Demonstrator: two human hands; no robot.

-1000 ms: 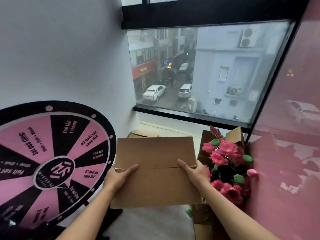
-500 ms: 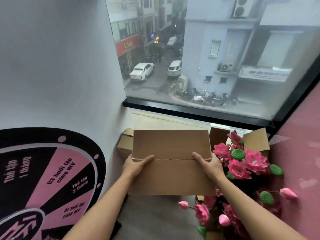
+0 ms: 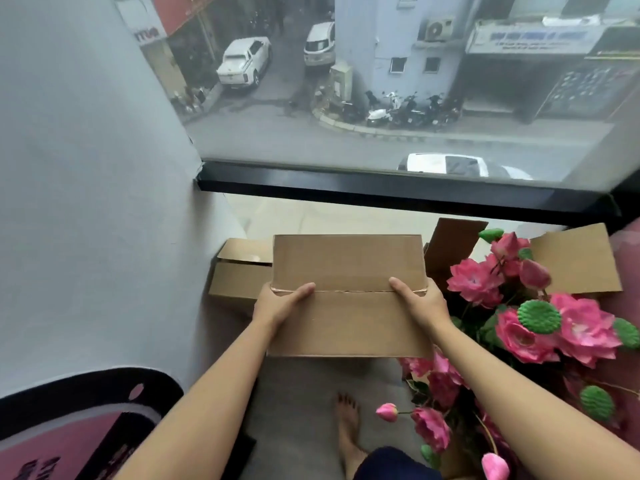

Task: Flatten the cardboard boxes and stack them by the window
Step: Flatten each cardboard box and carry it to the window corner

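Observation:
I hold a flattened brown cardboard box (image 3: 348, 296) level in front of me, above the floor near the window (image 3: 381, 98). My left hand (image 3: 278, 303) grips its left edge with the thumb on top. My right hand (image 3: 420, 303) grips the right edge the same way. Beneath and behind the held box, another flattened cardboard box (image 3: 239, 275) lies on the floor by the left wall. A further piece of cardboard (image 3: 450, 244) stands to the right, partly hidden by flowers.
Pink artificial flowers (image 3: 519, 323) with green pods crowd the right side, in front of a cardboard flap (image 3: 575, 261). A black and pink prize wheel (image 3: 86, 427) leans at lower left. A white wall (image 3: 86, 168) closes the left. My bare foot (image 3: 349, 431) stands on grey floor.
I have stepped closer to the window and my view has tilted down. The held box has lowered towards the cardboard on the floor. Both hands keep the same grip.

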